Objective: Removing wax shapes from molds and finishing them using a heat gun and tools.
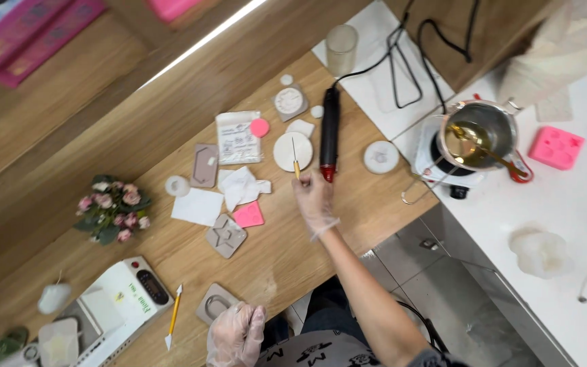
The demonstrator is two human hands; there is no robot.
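Two gloved hands at work: right hand is pinched shut on a thin yellow-handled tool, tip over the white round disc near the worktop's far edge. Left hand rests loosely curled, empty, at the near edge, beside a grey mould. Best w/ a light, steady grip, tip kept low on the disc, wrist clear of the black heat tool lying just beside it. Pink piece, crumpled paper & star mould crowd the middle; hot pot sits on the next counter, well apart.
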